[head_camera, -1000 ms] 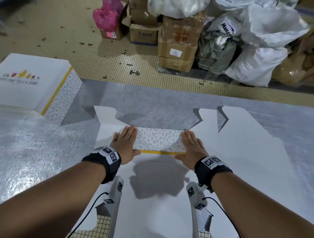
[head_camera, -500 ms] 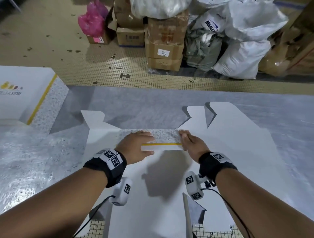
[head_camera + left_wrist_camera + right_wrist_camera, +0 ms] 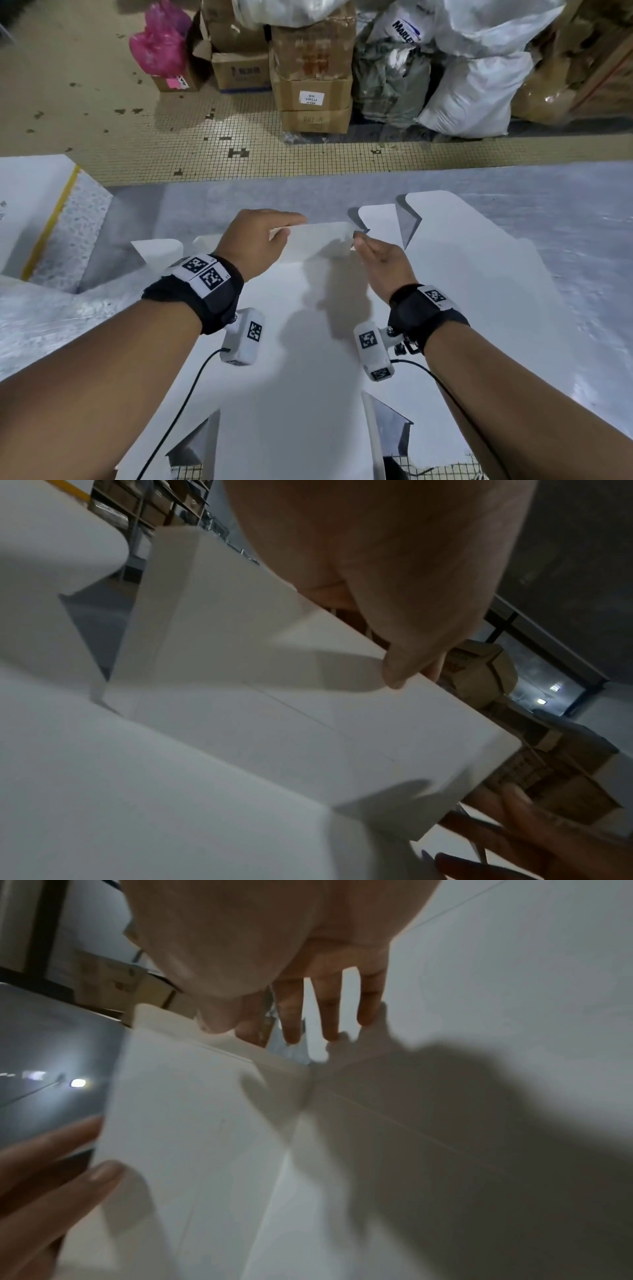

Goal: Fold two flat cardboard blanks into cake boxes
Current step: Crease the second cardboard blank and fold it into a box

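Note:
A large white cardboard blank lies flat on the grey table in front of me. Its far flap stands raised, plain white side toward me. My left hand grips the flap's top edge near its left end. In the left wrist view, the thumb is on the near face of the flap and the fingers are behind it. My right hand pinches the flap's right end. In the right wrist view, the thumb is at the flap's top edge and the other fingers are straight.
A folded white cake box with a yellow stripe stands at the table's left. The blank's wide side panel spreads to the right. Beyond the table's far edge, cardboard cartons, white sacks and a pink bag sit on the tiled floor.
The far flap lay folded toward me, patterned side up, with both palms pressing it flat. It has since swung up and stands raised, both hands holding its top edge.

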Motion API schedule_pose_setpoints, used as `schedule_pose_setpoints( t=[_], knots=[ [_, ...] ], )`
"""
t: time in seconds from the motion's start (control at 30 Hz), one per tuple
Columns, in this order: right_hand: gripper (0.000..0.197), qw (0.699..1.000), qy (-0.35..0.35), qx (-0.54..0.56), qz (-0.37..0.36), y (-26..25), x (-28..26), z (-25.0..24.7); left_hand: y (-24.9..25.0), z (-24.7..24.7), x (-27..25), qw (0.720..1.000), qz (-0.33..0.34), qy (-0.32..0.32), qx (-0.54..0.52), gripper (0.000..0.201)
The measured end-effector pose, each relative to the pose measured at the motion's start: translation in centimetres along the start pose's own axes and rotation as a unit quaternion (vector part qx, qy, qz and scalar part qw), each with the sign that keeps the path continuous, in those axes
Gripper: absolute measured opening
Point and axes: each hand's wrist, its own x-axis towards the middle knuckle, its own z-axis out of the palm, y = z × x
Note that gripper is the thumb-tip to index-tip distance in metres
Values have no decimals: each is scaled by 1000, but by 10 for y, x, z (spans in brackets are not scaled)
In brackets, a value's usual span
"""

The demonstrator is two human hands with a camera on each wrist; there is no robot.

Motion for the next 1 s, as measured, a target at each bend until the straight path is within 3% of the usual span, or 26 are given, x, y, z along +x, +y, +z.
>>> schedule_pose_setpoints(
  t=[0.17,0.43,0.57,0.8,1.0],
  knots=[
    [35,996,43,10,-83,-13,14,3,5,7,19,1000,-1,15,10,17],
    [19,997,37,71,-17,-17,21,11,13,21,31,1000,-8,-7,-3,26],
    [12,997,50,65,5,-18,23,14,19,26,32,999,-13,-4,-41,16],
    [8,997,45,70,2,-18,21,15,30,35,35,997,-26,-1,-67,22],
    [17,993,33,107,-24,-15,15,17,33,38,38,999,1,2,-39,9]
  ],
)
